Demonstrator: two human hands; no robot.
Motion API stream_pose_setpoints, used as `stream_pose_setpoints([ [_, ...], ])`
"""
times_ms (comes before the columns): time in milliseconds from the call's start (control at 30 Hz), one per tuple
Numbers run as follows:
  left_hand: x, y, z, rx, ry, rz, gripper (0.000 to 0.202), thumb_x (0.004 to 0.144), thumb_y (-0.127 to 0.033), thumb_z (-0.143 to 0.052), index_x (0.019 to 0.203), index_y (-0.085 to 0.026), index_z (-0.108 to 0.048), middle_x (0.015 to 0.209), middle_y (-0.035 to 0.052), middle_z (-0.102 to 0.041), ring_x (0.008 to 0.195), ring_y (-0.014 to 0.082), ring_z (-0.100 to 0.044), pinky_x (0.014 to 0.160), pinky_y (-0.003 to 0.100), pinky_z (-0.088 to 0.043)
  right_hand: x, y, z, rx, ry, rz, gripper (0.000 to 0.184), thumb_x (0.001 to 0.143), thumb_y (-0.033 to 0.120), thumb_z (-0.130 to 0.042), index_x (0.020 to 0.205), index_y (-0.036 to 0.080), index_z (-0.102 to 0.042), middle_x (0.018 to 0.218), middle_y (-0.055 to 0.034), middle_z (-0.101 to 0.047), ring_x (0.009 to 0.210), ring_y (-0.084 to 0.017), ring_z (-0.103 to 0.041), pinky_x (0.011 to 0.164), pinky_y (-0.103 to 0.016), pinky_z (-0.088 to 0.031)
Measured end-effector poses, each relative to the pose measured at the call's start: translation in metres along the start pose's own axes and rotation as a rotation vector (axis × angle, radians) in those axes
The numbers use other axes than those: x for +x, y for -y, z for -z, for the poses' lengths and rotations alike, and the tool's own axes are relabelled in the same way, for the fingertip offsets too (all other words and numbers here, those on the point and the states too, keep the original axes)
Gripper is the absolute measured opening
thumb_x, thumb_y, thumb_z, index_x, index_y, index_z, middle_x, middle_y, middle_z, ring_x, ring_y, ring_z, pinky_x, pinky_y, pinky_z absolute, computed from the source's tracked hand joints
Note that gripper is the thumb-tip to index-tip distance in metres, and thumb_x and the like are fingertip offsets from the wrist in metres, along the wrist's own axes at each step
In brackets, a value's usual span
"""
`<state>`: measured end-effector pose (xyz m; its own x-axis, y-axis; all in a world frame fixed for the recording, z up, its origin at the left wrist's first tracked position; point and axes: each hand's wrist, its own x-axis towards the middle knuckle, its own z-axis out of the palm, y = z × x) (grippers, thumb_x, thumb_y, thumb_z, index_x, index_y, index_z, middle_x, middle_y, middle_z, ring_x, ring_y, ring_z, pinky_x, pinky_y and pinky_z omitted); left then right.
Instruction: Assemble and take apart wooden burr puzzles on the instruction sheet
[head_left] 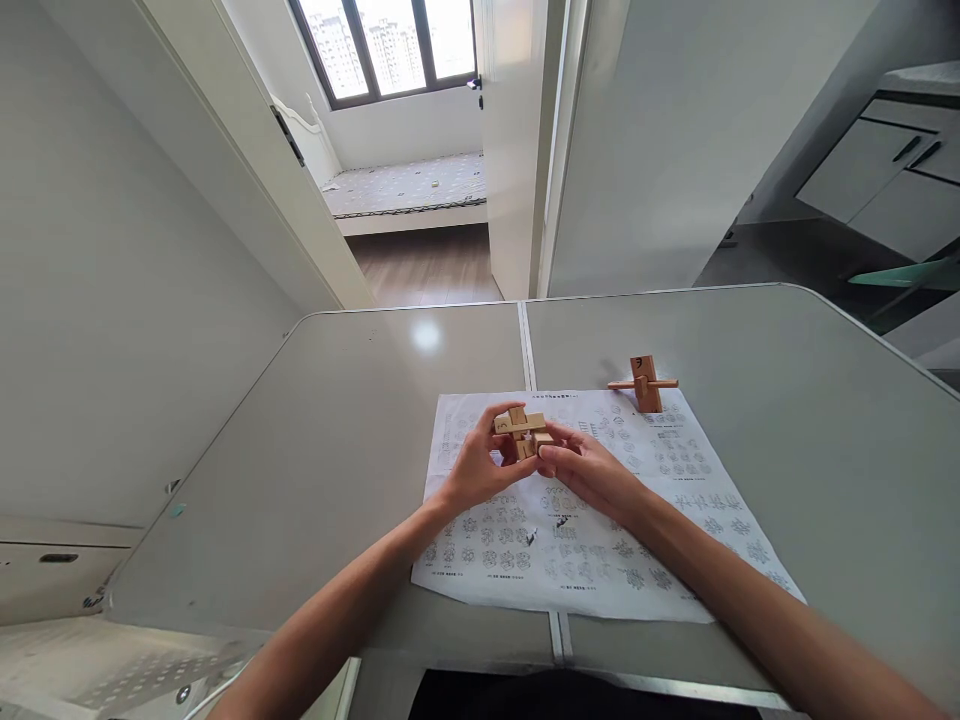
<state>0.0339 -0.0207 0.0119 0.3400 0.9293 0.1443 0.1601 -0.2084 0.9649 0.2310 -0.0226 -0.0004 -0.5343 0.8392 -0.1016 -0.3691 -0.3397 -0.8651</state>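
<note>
Between my two hands is a wooden interlocking puzzle, made of several light-brown blocks with a dark mark on one end. My left hand grips it from the left, fingers behind and thumb below. From the right, my right hand pinches a block at its lower right corner with thumb and fingers. The puzzle is held above a large paper sheet printed with rows of small assembly drawings. Some of the fingers are hidden behind the blocks.
A second, redder wooden puzzle stands at the sheet's top right edge, with a thin stick through it. The grey table has a metal seam down its middle. Beyond it are an open door and a bed.
</note>
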Motion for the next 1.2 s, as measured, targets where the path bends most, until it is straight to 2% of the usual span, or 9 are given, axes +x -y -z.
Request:
stream_pose_setpoints([
  [100,0.0,0.001,0.0,-0.002,-0.011,-0.005,0.065,0.083,-0.039,-0.084,0.137,-0.023,-0.05,0.103,0.005,-0.069,0.075,0.0131,-0.067,0.058,0.02,-0.053,0.001,-0.001,0.001,-0.023,-0.015,0.012,0.048,0.087,0.038,-0.081,0.131,0.024,-0.07,0.117,-0.0085,-0.069,0.094,-0.022,-0.059,0.084,-0.035,-0.046],
  [267,0.0,0.003,0.0,-0.008,-0.021,0.01,0.069,0.082,-0.041,-0.085,0.138,-0.023,-0.049,0.108,0.0072,-0.071,0.081,0.017,-0.072,0.061,0.022,-0.057,0.003,-0.008,0.006,0.052,-0.115,0.007,0.053,0.079,0.035,-0.088,0.127,0.024,-0.068,0.124,-0.0097,-0.069,0.099,-0.023,-0.062,0.086,-0.036,-0.047],
  [500,0.0,0.005,-0.001,-0.033,-0.064,-0.017,0.072,0.078,-0.037,-0.088,0.137,-0.023,-0.049,0.111,0.0077,-0.072,0.084,0.0165,-0.073,0.077,0.03,-0.062,0.003,-0.01,0.011,0.097,-0.125,-0.028,0.056,0.083,0.035,-0.085,0.135,0.023,-0.066,0.105,-0.0049,-0.067,0.078,-0.015,-0.054,0.08,-0.034,-0.048],
  [633,-0.001,0.005,-0.001,-0.007,-0.081,-0.032,0.071,0.077,-0.036,-0.089,0.136,-0.023,-0.05,0.105,0.0049,-0.072,0.076,0.0133,-0.069,0.071,0.027,-0.061,0.002,-0.004,0.006,0.111,-0.058,-0.028,0.048,0.089,0.043,-0.08,0.13,0.021,-0.069,0.092,-0.0024,-0.061,0.073,-0.015,-0.05,0.076,-0.033,-0.046],
  [733,-0.001,0.005,-0.001,0.023,-0.073,-0.057,0.069,0.078,-0.036,-0.088,0.135,-0.024,-0.051,0.103,0.0048,-0.072,0.079,0.0149,-0.07,0.07,0.026,-0.061,0.001,-0.005,0.005,0.046,-0.027,-0.006,0.042,0.09,0.046,-0.078,0.122,0.021,-0.068,0.086,-0.0005,-0.059,0.072,-0.015,-0.05,0.074,-0.033,-0.044],
  [833,-0.001,0.006,-0.001,0.033,-0.066,-0.057,0.07,0.077,-0.037,-0.089,0.135,-0.024,-0.051,0.103,0.0053,-0.072,0.085,0.0171,-0.072,0.068,0.025,-0.061,0.002,-0.011,0.007,-0.023,-0.049,0.013,0.039,0.091,0.046,-0.078,0.117,0.021,-0.065,0.082,0.0006,-0.06,0.071,-0.015,-0.052,0.074,-0.033,-0.044],
  [1000,-0.002,0.008,-0.001,0.003,-0.03,-0.031,0.07,0.079,-0.038,-0.087,0.136,-0.023,-0.05,0.103,0.0052,-0.069,0.078,0.0144,-0.07,0.062,0.023,-0.058,0.002,-0.014,0.009,-0.056,-0.049,0.025,0.04,0.092,0.051,-0.074,0.117,0.021,-0.063,0.082,0.0005,-0.06,0.07,-0.015,-0.051,0.075,-0.034,-0.043],
  [1200,-0.003,0.005,0.0,0.03,0.047,-0.04,0.066,0.081,-0.035,-0.085,0.137,-0.025,-0.05,0.1,0.0023,-0.064,0.073,0.0117,-0.066,0.059,0.021,-0.053,0.003,-0.008,0.003,-0.054,-0.017,0.02,0.044,0.094,0.061,-0.068,0.111,0.02,-0.067,0.078,-0.0004,-0.054,0.066,-0.017,-0.047,0.066,-0.032,-0.041],
])
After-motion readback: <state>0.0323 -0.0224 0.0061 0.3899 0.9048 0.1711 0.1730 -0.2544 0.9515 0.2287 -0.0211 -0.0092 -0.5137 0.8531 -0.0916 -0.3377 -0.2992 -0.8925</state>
